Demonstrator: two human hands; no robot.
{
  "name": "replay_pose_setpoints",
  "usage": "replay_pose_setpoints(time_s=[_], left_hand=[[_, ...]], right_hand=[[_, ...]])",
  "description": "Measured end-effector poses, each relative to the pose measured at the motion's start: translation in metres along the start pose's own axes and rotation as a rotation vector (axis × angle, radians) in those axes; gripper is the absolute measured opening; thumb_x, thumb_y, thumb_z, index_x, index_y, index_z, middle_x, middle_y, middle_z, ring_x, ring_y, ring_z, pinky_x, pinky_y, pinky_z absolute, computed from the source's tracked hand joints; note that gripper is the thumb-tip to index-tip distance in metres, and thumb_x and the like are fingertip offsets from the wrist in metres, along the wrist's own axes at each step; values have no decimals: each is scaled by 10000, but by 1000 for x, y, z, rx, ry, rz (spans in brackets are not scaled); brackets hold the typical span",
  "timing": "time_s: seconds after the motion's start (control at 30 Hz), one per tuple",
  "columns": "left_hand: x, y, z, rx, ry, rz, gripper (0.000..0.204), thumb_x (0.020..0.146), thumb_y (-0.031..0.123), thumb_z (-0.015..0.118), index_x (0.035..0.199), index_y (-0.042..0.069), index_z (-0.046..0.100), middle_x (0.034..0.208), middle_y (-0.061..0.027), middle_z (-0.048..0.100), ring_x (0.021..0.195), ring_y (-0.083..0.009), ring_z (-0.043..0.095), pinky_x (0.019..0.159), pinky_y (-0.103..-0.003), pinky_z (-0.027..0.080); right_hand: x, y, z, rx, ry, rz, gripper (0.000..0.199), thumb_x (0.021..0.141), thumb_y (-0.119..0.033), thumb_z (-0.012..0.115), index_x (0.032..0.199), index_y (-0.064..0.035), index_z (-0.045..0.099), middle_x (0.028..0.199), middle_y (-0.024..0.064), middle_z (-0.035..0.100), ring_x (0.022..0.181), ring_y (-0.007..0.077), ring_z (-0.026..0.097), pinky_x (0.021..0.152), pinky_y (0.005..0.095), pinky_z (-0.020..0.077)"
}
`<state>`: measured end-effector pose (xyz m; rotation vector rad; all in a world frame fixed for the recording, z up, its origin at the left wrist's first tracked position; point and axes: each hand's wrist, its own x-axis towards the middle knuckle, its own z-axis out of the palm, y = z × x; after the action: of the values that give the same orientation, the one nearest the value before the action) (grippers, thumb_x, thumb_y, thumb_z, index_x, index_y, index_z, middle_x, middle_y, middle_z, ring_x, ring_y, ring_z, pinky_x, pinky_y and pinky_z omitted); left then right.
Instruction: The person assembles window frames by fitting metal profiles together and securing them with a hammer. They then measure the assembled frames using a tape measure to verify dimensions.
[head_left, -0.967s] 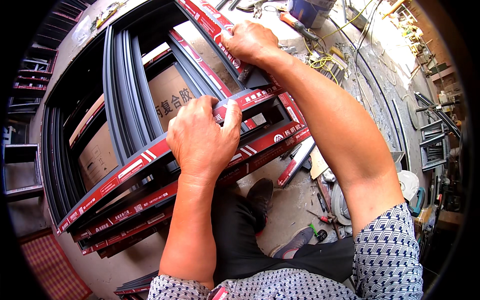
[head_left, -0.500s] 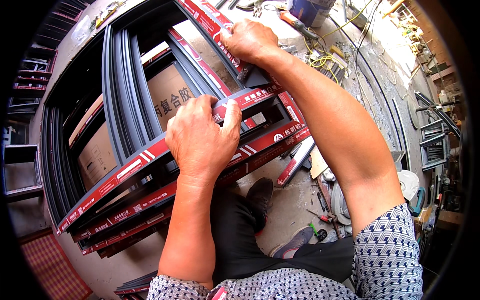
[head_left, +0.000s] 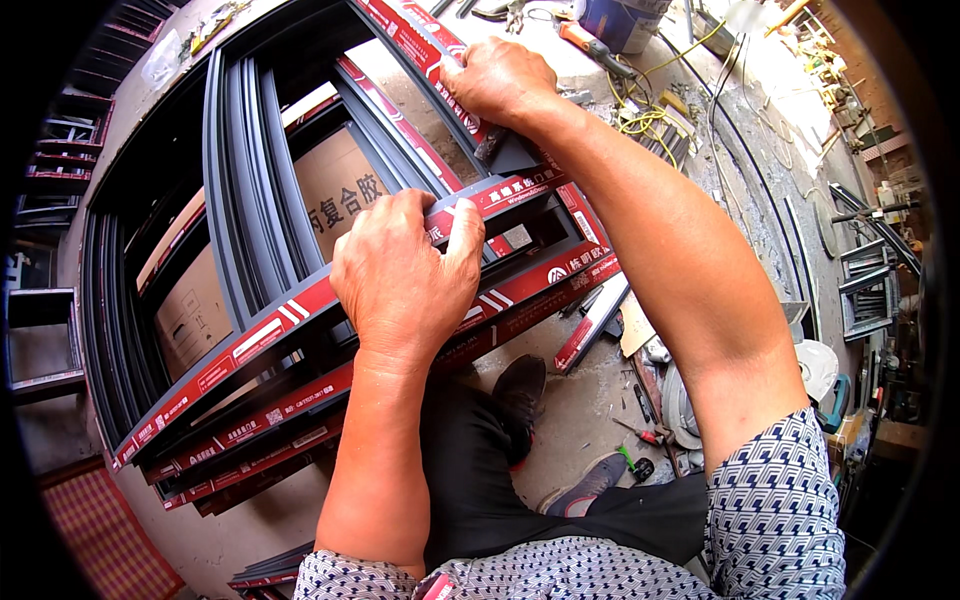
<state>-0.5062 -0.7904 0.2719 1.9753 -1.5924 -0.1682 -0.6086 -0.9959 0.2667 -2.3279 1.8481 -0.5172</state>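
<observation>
A dark grey metal window frame (head_left: 262, 342), its edges covered in red and white protective film, lies on top of a stack of similar frames (head_left: 250, 430). My left hand (head_left: 405, 275) is closed over its near bar, thumb on the close side and fingers hooked over the top. Farther off to the right, my right hand (head_left: 500, 82) is wrapped round the right-hand side bar near the corner; its fingertips are partly hidden. Through the frame's openings brown cardboard (head_left: 335, 185) shows beneath.
A power tool with an orange grip (head_left: 596, 48) lies by a bucket (head_left: 622, 22) at the far right, near tangled yellow cord (head_left: 650, 122). Tools and scraps litter the floor, with a red-handled screwdriver (head_left: 640, 432) near my feet. More frames (head_left: 45, 340) stand at the left.
</observation>
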Motion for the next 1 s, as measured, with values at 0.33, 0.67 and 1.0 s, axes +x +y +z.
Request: replay_pose_setpoints(time_s=[0.33, 0.67, 1.0], left_hand=[[2, 3, -1, 8, 9, 6, 413, 884, 422, 716, 963, 19, 750, 923, -166, 735, 925, -347, 708, 877, -465, 524], [2, 2, -1, 46, 56, -11, 408, 880, 453, 710, 928, 53, 771, 886, -153, 751, 880, -359, 721, 825, -472, 550], [4, 7, 6, 78, 10, -40, 407, 904, 488, 682, 969, 98, 780, 963, -132, 765, 967, -356, 722, 857, -470, 546]], right_hand=[[3, -1, -3, -2, -39, 27, 494, 989, -556, 573, 1078, -137, 821, 882, 152, 792, 883, 323, 784, 867, 457, 591], [-5, 7, -29, 398, -235, 69, 460, 1011, -468, 567, 1004, -79, 812, 885, 178, 775, 900, 332, 763, 860, 422, 578], [-75, 125, -57, 990, 22, 119, 357, 1057, -351, 687, 947, -21, 763, 773, -28, 708, 631, 14, 594, 552, 212, 483]])
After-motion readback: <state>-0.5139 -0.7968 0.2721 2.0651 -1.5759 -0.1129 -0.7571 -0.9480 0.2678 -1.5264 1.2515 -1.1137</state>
